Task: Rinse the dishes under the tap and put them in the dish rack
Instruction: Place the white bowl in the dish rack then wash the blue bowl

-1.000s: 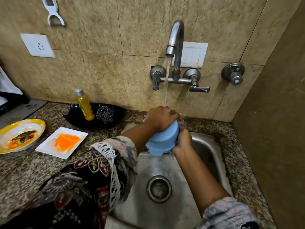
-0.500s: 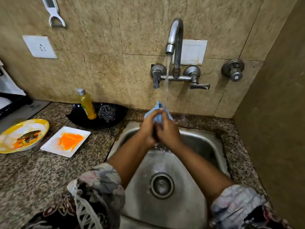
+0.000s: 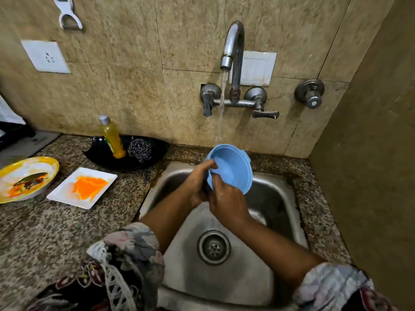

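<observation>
One blue bowl (image 3: 231, 168) is gripped by the left hand (image 3: 197, 182) and right hand (image 3: 226, 200) under the tap (image 3: 232, 50), centre frame; two soiled plates (image 3: 82, 187) remain on the worktop (image 3: 56, 225), lower left; no rack is seen.

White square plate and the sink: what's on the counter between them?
Nothing: in the head view, only bare speckled granite counter separates the white square plate from the sink rim. The black tray sits farther back, by the wall.
</observation>
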